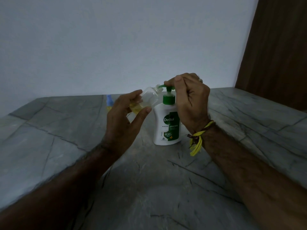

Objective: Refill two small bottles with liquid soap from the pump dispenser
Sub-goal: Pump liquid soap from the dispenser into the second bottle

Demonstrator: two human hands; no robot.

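A white pump dispenser (166,127) with a green label and green pump head stands on the grey stone counter (66,130). My left hand (123,123) holds a small clear bottle (147,98) tilted, its open mouth up against the green nozzle; yellow soap fills its lower part. My right hand (191,100) is curled over the pump head, fingers on top of it. A second small bottle (109,102) with a blue cap and yellow liquid stands behind my left hand, partly hidden.
A pale wall rises behind the counter. A dark wooden panel (279,55) stands at the right rear. The counter's left edge runs diagonally toward me at the far left.
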